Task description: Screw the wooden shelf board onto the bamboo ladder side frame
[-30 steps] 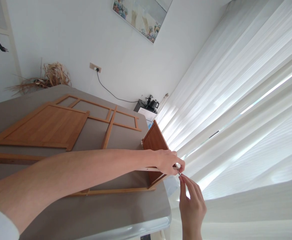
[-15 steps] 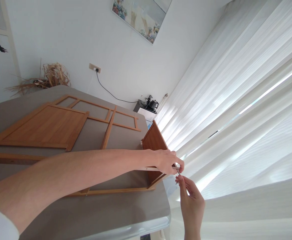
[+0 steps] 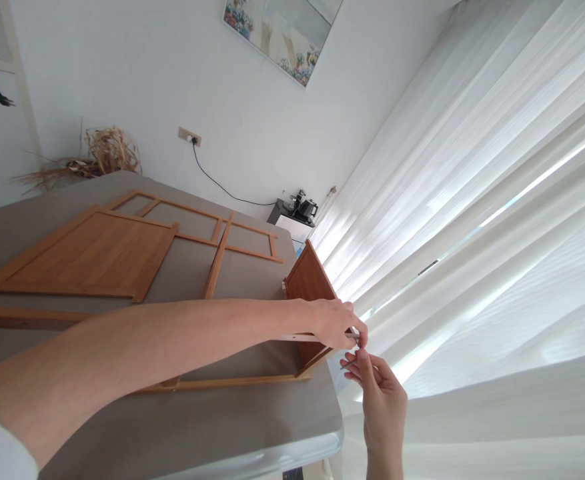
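Note:
My left hand (image 3: 336, 324) reaches across the frame parts and is closed over the edge of an upright brown wooden panel (image 3: 308, 283). A pale wooden rail (image 3: 299, 338) meets the panel just under that hand. My right hand (image 3: 383, 400) is beside the panel's outer side, with thumb and fingers pinching a hex key (image 3: 348, 364), a thin metal rod whose long arm points left. The key's other end lies close to my left fingertips, where the fingers hide it. A flat wooden panel (image 3: 92, 257) lies farther left.
A grey padded surface (image 3: 252, 423) carries the wooden parts, among them a slatted frame (image 3: 187, 237) and a crossing rail (image 3: 217, 257). White curtains (image 3: 472, 267) hang close on the right. A black kettle (image 3: 306, 210) stands on a small cabinet behind. Dried stalks (image 3: 112, 152) rest by the wall.
The hex key has swung round, its long arm now pointing more to the left. My right hand has shifted slightly left with it; my left hand stays at the panel edge.

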`<state>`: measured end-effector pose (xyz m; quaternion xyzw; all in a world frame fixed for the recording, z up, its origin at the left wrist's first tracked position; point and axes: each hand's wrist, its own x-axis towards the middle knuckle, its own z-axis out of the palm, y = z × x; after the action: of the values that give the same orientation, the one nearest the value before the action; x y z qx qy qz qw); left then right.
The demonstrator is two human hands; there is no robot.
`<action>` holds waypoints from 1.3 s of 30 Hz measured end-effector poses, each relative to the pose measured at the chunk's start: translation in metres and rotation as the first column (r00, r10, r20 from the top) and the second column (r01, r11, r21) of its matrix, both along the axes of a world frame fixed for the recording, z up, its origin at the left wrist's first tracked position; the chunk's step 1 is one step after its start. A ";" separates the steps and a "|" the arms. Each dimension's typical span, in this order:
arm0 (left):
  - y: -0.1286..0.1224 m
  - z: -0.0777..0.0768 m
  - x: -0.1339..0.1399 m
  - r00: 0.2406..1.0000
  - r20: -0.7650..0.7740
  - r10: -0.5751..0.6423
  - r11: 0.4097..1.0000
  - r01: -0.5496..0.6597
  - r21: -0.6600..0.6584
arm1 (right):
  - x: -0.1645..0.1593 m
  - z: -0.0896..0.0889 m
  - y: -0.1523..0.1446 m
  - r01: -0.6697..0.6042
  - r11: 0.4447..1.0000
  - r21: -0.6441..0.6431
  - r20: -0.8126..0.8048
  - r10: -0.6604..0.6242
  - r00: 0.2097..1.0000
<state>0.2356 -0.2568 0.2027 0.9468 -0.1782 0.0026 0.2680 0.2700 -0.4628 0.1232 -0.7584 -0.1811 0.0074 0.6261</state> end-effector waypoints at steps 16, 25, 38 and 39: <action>0.000 0.001 -0.002 1.000 0.001 0.005 1.000 -0.005 -0.019 | -0.011 0.006 -0.002 0.016 0.997 -0.078 0.112 -0.007 0.994; -0.001 0.004 -0.004 1.000 -0.009 0.009 1.000 -0.009 -0.021 | -0.010 0.003 -0.012 0.375 0.865 -0.333 0.673 -0.060 0.737; -0.001 0.000 -0.001 1.000 -0.009 0.002 0.999 -0.003 -0.043 | 0.007 0.002 -0.021 0.406 0.862 -0.303 0.936 0.189 0.299; -0.001 0.000 -0.001 1.000 -0.007 0.003 0.999 -0.004 -0.046 | 0.007 0.002 -0.021 0.404 0.861 -0.308 0.936 0.198 0.291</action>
<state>0.2344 -0.2576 0.2028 0.9408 -0.1755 0.0038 0.2901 0.2774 -0.4841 0.1249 -0.7538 -0.4552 -0.4394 0.1773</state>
